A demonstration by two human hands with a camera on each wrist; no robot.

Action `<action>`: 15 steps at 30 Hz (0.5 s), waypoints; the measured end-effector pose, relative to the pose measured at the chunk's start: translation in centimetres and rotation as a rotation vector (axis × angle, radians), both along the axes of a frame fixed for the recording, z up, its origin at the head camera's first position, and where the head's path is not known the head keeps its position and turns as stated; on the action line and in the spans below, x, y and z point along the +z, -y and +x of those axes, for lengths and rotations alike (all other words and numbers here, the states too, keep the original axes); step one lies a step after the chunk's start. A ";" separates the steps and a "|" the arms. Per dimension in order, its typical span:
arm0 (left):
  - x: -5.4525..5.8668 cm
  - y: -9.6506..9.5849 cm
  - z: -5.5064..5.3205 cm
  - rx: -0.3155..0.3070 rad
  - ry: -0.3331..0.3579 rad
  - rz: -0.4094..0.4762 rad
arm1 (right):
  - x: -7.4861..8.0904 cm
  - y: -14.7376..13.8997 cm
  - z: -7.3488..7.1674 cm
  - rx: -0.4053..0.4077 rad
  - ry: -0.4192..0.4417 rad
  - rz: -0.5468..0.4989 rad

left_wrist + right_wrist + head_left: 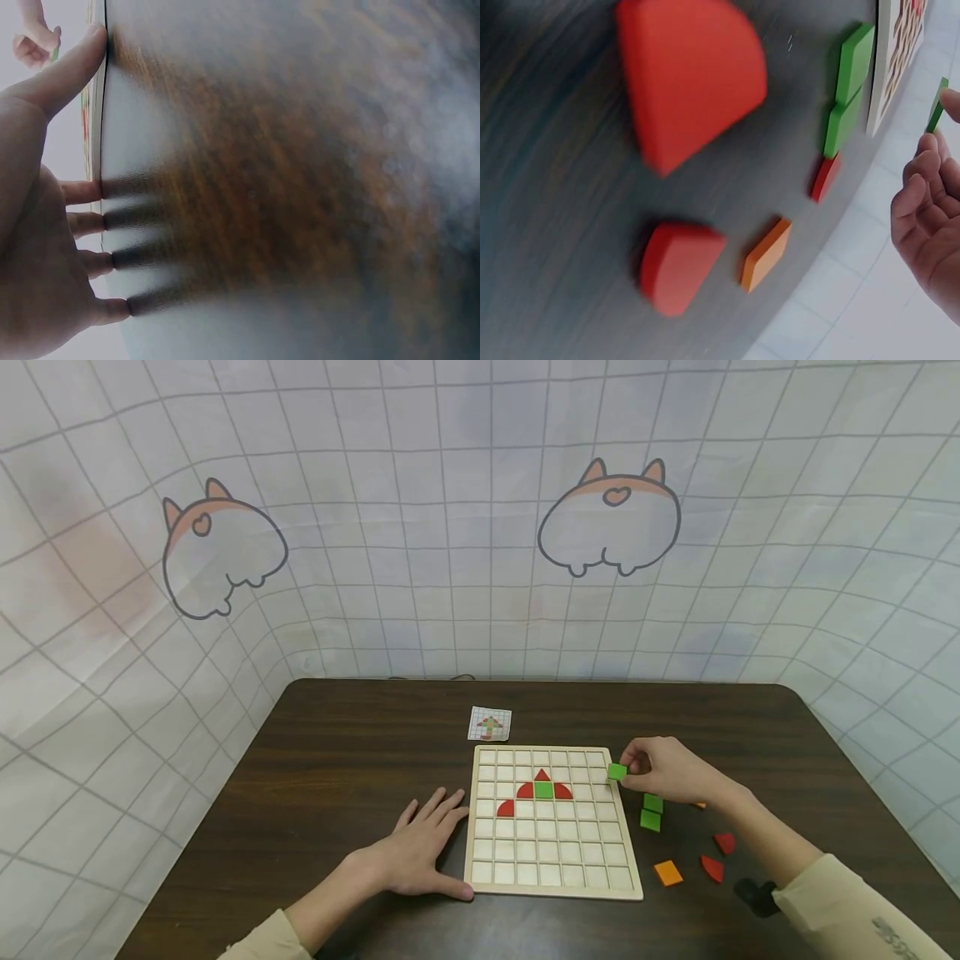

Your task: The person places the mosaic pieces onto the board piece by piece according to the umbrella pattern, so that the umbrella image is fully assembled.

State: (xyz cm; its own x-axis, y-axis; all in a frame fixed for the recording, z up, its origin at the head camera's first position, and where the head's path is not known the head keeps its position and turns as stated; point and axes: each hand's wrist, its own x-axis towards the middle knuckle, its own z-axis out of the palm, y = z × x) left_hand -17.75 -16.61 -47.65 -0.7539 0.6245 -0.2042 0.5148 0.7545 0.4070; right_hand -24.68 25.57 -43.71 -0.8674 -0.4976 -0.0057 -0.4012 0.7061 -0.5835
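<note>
"Head view first: where is the green tile (617,772), and who has it?"

"The right hand (660,768). Thumb and fingers pinch it by its 3 o'clock side, at about 2 o'clock from the middle of the gridded board (555,891). The right wrist view shows a gap between tile and board."

"And the left hand (414,858)?"

"Its fingers are spread and grasp nothing. It rests on the dark surface (360,735) between the board's 8 and 9 o'clock, thumb at the 8 o'clock corner."

"How would you handle this step?"

"I judge it to be bringing the tile in to the grid. I'd keep that small pinch, which leaves the 9 o'clock edge free to find a cell wall. Carry it high enough to miss the rim, the red triangle (542,775) and the red quarter-round (563,791), square its edges to the cell, then lower it level. The left thumb could steady the board lightly; a hard push there might shift it."

"Which way does the tile point?"

"It looks square, so no end leads and I see no long axis. From the head, its broad face shows, with edges running roughly 9 to 3 and 12 to 6 o'clock. From the right wrist it appears nearly edge-on, that thin profile leaning from 1 to 7 o'clock."
</note>
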 end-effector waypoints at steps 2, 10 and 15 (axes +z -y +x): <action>0.0 0.0 0.0 0.000 -0.001 0.003 | -0.1 0.6 -0.1 0.018 -0.010 -0.006; -0.2 0.0 -0.1 0.004 -0.008 -0.013 | -0.4 3.1 -0.1 0.070 -0.019 -0.026; -0.3 0.1 -0.1 0.005 -0.011 -0.012 | -0.6 4.6 -0.1 0.106 -0.020 -0.029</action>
State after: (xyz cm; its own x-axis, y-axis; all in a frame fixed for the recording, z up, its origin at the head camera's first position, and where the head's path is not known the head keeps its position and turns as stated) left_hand -17.86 -16.68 -47.95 -0.7590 0.6186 -0.2032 0.5159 0.7618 0.3919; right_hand -24.78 20.99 -44.34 -0.8095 -0.5865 0.0266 -0.4846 0.6420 -0.5942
